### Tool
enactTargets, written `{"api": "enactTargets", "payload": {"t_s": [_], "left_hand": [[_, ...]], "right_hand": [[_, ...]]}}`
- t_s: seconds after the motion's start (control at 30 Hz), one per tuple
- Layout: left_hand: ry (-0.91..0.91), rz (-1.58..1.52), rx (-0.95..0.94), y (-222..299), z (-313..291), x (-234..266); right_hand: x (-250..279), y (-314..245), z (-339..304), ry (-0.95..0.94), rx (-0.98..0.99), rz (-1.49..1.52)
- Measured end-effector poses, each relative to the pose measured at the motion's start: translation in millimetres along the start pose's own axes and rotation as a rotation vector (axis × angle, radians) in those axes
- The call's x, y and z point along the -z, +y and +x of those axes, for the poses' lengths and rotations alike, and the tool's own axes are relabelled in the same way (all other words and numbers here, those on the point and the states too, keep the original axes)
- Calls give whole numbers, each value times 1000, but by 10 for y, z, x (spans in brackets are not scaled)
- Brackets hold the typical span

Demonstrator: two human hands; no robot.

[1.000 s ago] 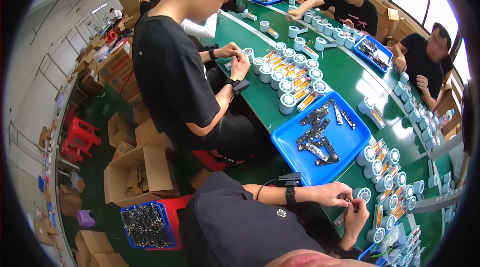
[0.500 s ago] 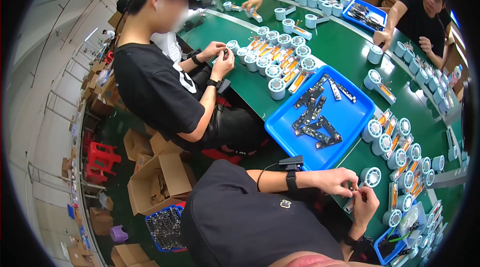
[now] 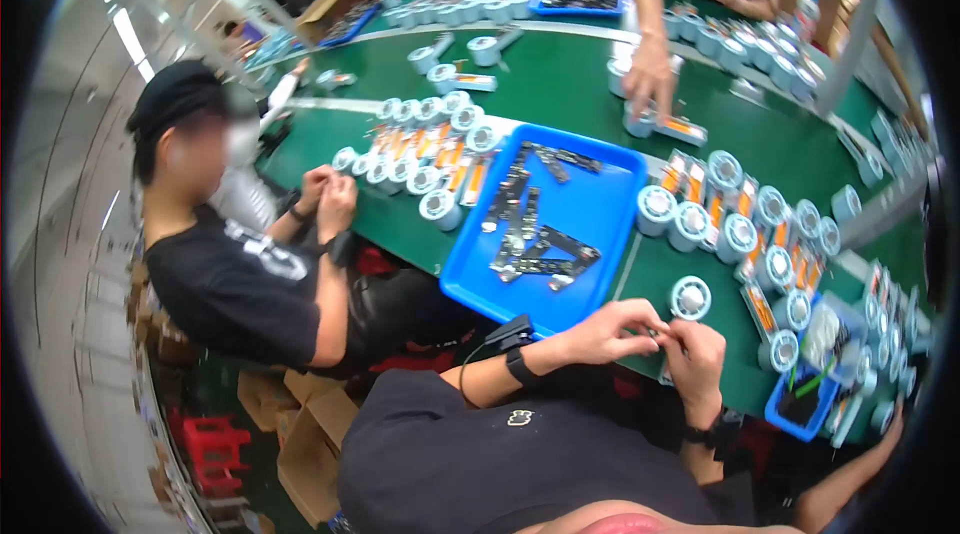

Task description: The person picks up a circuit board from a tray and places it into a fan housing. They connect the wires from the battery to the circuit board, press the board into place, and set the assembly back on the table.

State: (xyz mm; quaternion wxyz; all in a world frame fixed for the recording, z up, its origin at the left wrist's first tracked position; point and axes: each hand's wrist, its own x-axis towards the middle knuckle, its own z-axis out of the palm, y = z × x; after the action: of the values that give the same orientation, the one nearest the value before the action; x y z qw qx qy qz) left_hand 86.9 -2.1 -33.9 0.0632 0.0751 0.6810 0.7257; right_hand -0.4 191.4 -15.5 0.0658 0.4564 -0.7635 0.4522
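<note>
one light-blue round unit (image 3: 690, 298) is sitting on the green table (image 3: 745, 370) near its edge, its ribbed face turned up, at one o'clock from the wearer's fingertips. the left hand (image 3: 618, 332) and right hand (image 3: 697, 359) are meeting just below it, thumbs and fingertips drawn together in narrow pinches; whatever they are holding is too small and blurred to tell. whether either hand is touching the unit cannot be told.

a fine part could be slipping from such a tight pinch if the fingers lose alignment, and the unit could be tipping over the nearby edge if a wrist knocks it.

at eleven o'clock the blue tray (image 3: 610, 184) is holding dark strips (image 3: 545, 265); a sleeve catching its rim could be jolting them. rows of similar units (image 3: 739, 234) are crowding one to two o'clock, where a stray elbow could be toppling several. a small blue bin (image 3: 797, 416) is standing at four o'clock. at twelve, a co-worker's hand (image 3: 650, 79) is resting on another unit (image 3: 638, 121).
</note>
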Motion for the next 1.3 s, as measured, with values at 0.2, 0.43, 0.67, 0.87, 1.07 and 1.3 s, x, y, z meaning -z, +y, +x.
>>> {"api": "enactTargets", "payload": {"t_s": [0.2, 0.43, 0.67, 0.87, 1.07, 1.3], "left_hand": [[185, -214, 36, 36, -49, 7], [80, -143, 46, -27, 50, -38], [46, -68, 75, 53, 17, -57], [20, -12, 57, 58, 29, 3], [9, -33, 43, 4, 32, -31], [28, -63, 62, -9, 2, -69]], "right_hand": [[89, -93, 233, -108, 97, -49], [181, -129, 250, -234, 191, -119], [171, -154, 205, -377, 215, -242], [130, -151, 214, -381, 224, -285], [153, -177, 207, -377, 200, -276], [140, -177, 161, -355, 195, -248]]}}
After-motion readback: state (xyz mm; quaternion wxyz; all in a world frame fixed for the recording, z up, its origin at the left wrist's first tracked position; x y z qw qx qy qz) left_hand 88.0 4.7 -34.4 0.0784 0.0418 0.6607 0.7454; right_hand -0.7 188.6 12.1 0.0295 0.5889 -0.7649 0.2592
